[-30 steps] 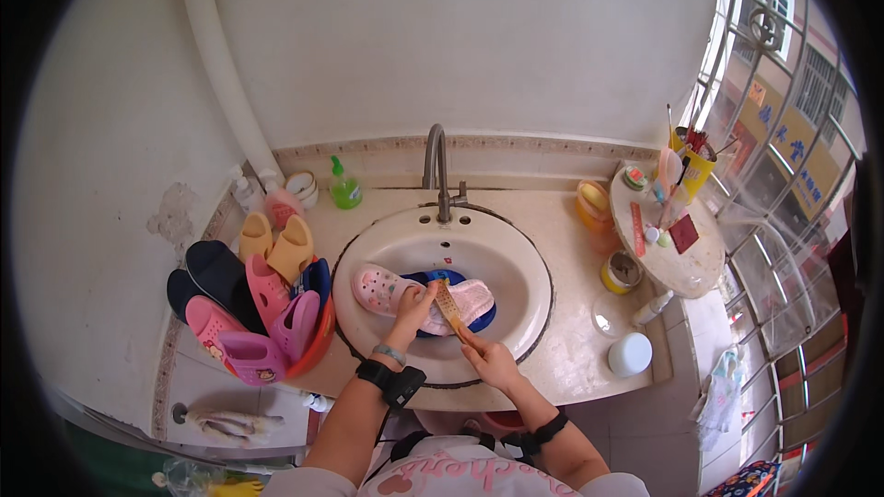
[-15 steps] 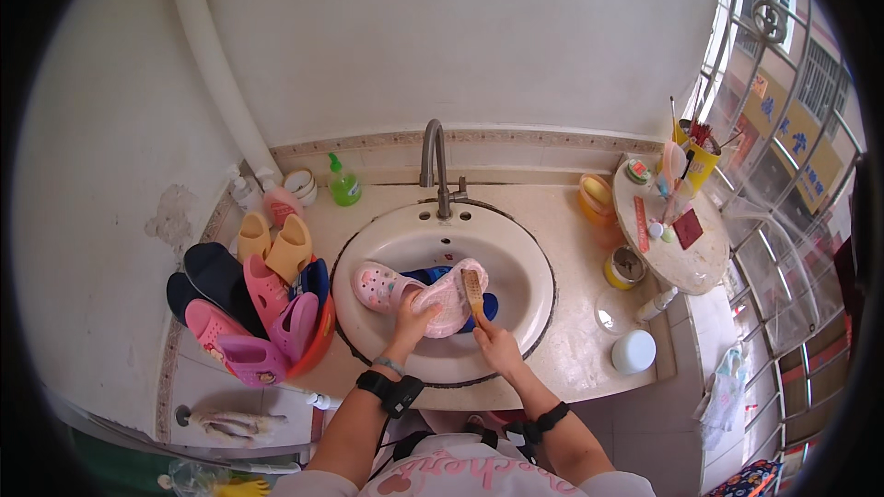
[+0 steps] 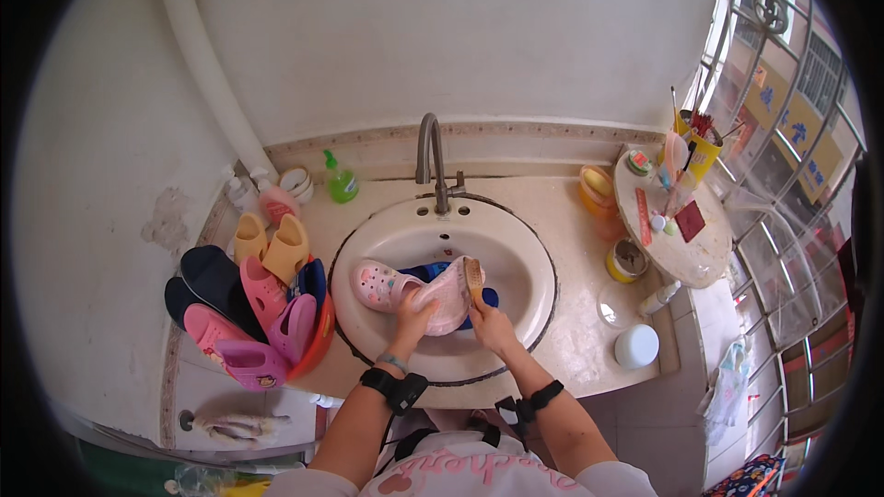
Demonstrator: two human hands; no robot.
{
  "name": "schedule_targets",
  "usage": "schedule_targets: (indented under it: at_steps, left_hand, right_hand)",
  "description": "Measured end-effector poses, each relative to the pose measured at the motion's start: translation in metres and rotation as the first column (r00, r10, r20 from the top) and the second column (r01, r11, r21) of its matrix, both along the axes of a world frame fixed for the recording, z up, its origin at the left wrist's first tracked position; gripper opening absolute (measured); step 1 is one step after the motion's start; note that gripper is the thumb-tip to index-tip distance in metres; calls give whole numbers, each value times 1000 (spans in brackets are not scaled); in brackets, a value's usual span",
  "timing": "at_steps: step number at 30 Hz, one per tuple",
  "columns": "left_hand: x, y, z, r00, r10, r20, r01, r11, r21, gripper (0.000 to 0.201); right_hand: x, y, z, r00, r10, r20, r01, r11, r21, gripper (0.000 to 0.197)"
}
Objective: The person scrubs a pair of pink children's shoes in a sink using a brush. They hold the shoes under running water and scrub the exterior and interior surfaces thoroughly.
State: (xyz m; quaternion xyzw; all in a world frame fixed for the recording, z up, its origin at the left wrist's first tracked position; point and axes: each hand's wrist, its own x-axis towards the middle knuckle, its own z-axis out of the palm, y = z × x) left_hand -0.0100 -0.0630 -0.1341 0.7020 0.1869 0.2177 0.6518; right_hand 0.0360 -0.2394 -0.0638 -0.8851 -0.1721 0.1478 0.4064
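Over the white oval sink [image 3: 368, 342], my left hand [image 3: 414, 315] grips a pale pink clog [image 3: 449, 302] whose textured sole faces up. Beside it on the left, a matching pink clog [image 3: 376, 282] with small charms on its top rests in the basin; it cannot be told whether my fingers touch it too. Closed round the handle of a wooden scrubbing brush [image 3: 474, 276] is my right hand [image 3: 494, 326]. The brush head lies against the right edge of the sole. Underneath, blue footwear [image 3: 490, 297] shows in part, mostly covered by the clog.
A bent metal faucet [image 3: 433, 156] rises behind the basin. On the left, a red tub [image 3: 322, 336] is heaped with slippers. A green pump bottle [image 3: 341, 180] stands at the back. To the right are a white round jar [image 3: 636, 346], a tin [image 3: 626, 260] and a cluttered round board [image 3: 709, 253].
My right hand and the brush have moved slightly, the brush going up a little along the sole's edge. My left hand keeps its hold on the clog. The whole view has shifted slightly.
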Motion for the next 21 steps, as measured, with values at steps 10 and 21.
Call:
schedule_targets:
  at_steps: [10,21]
  left_hand:
    - [-11,-13,21,999,-13,-39,15,999,49,43]
    - [-13,9,13,993,5,-119,-41,953,-301,38]
  right_hand:
    - [60,9,-30,995,-102,-22,95,975,-203,39]
    - [-43,-3,16,996,91,12,-90,992,-83,39]
